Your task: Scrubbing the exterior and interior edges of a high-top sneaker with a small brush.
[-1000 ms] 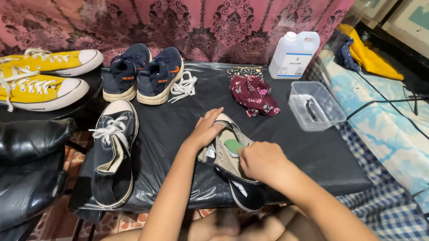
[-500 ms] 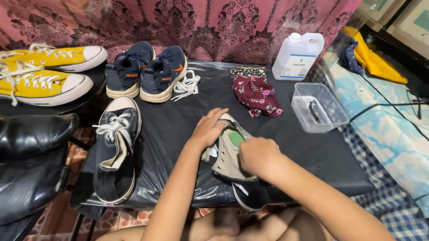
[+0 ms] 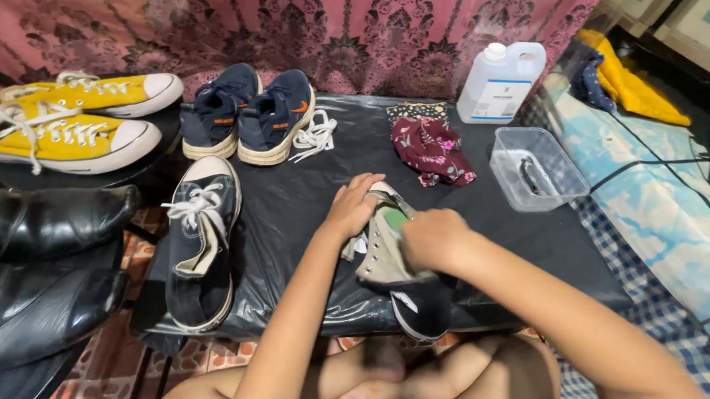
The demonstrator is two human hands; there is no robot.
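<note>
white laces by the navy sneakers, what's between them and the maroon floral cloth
Only bare black plastic sheet lies between the white laces and the maroon floral cloth, as the head view shows.

Dark sneaker (image 3: 399, 277), pale lining exposed, lies on its side at worktop's (image 3: 307, 197) front edge, w/ green bit inside.

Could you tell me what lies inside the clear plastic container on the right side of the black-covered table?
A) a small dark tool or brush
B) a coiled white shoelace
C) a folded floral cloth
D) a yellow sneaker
A: the clear plastic container holds only a small dark, slender item, likely a tool or brush; the white shoelace and the floral cloth lie outside it.
</note>
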